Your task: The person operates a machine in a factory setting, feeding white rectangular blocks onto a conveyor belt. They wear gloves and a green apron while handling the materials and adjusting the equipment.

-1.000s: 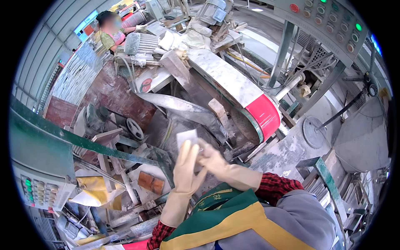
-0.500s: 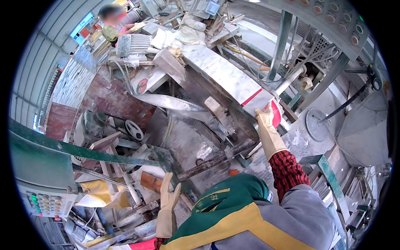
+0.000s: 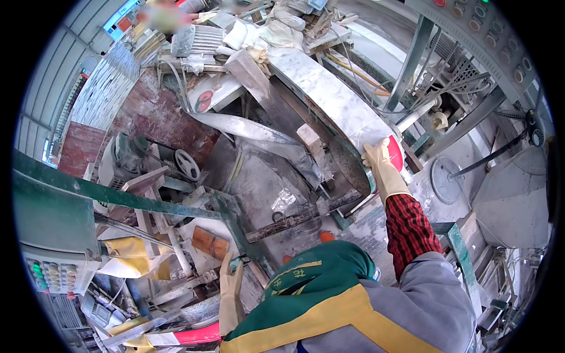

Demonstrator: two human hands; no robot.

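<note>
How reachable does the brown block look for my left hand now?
Probably yes: in this view your left hand is right beside the brown block, with nothing visible blocking the way, though depth is hard to judge.

Right hand [image 3: 382, 167] hides part of the red belt end [image 3: 395, 154]; what lies under the palm can't be told. Small greenish item [image 3: 237, 262] by left hand [image 3: 231, 285]: too small to identify, grip unclear. Left forearm mostly behind green apron [image 3: 321, 270]. Co-worker [image 3: 166, 17] blurred, at top edge. Right control panel [image 3: 485, 35] cropped at top.
</note>
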